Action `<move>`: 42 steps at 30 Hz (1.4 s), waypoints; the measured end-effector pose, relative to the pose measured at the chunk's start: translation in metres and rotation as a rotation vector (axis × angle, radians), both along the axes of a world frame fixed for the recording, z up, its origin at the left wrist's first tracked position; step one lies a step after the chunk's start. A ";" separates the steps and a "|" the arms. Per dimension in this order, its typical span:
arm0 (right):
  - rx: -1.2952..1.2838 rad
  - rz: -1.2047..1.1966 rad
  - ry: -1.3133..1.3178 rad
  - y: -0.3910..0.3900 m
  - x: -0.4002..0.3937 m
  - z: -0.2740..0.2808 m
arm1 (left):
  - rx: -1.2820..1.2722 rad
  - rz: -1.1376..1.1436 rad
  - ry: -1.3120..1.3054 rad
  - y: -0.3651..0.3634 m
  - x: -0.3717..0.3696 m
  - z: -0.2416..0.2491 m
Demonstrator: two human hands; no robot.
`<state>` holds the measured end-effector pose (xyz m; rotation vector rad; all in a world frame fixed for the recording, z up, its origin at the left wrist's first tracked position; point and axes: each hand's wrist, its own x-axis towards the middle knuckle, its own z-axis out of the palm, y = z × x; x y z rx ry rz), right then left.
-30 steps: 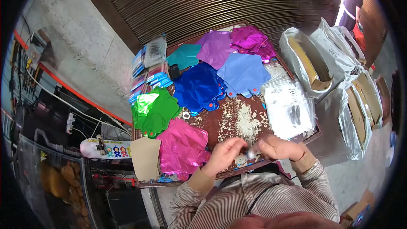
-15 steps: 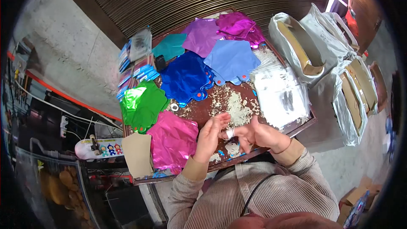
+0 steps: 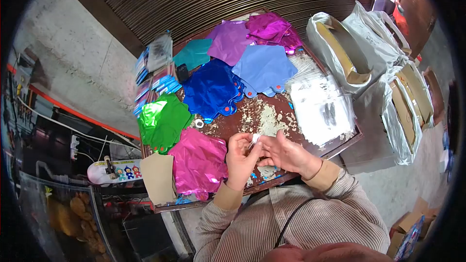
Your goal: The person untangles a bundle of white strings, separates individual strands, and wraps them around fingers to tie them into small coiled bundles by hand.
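My left hand [image 3: 241,159] is over the near edge of the table, thumb and fingers closed on a small white strip [image 3: 256,138]. Whether this is tape or ribbon I cannot make out. Facing it, my right hand [image 3: 290,156] has its thumb raised and fingers apart, with a fingertip close to the strip. A stack of shiny pink foil sheets [image 3: 199,160] lies just left of my left hand. Beyond it are green foil pieces [image 3: 165,121] and dark blue ones [image 3: 211,90]. A small white ring [image 3: 199,123] sits on the worn tabletop [image 3: 247,116].
Light blue [image 3: 264,68], purple [image 3: 230,41], magenta [image 3: 274,31] and teal [image 3: 192,53] foil pieces lie farther back. Clear plastic bags [image 3: 323,114] are at the right. Silver bags with cardboard [image 3: 340,48] stand beyond the table. A cardboard piece [image 3: 158,179] lies front left.
My left hand has closed its fingers on the white strip, which was by my right fingers before. The strip has moved slightly up and left. The foil stacks stay put.
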<state>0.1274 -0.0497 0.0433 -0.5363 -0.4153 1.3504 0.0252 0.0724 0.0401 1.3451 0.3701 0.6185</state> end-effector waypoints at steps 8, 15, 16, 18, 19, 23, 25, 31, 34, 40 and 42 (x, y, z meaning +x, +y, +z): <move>-0.159 -0.219 -0.331 0.003 -0.019 0.002 | 0.553 0.188 0.177 0.004 -0.001 -0.003; -0.277 -0.159 -0.630 -0.001 -0.021 0.014 | 0.619 0.250 0.182 0.005 0.005 -0.014; -0.278 -0.161 -0.675 -0.001 -0.021 0.014 | 0.629 0.263 0.154 0.005 0.007 -0.017; -0.280 -0.167 -0.768 0.001 -0.021 0.015 | 0.650 0.289 0.097 0.007 0.010 -0.021; -0.277 -0.167 -0.768 0.002 -0.022 0.014 | 0.652 0.290 0.097 0.007 0.011 -0.020; -0.242 -0.292 -0.718 0.002 -0.029 0.011 | 0.635 0.303 0.081 0.006 0.014 -0.013; -0.138 -0.365 -0.688 0.008 -0.035 0.005 | 0.660 0.345 0.095 0.015 0.016 -0.019; 0.123 -0.607 -0.728 0.003 -0.047 -0.001 | 0.561 0.528 0.179 0.082 -0.002 -0.025; 0.062 -0.619 -0.853 -0.015 -0.047 -0.004 | 0.390 0.357 0.330 0.114 -0.013 -0.011; -0.357 -0.408 -1.160 -0.021 -0.028 -0.026 | 0.355 0.426 0.554 0.223 -0.005 -0.037; -0.330 -0.475 -1.238 -0.019 -0.029 -0.036 | 0.228 0.356 0.668 0.250 -0.001 -0.047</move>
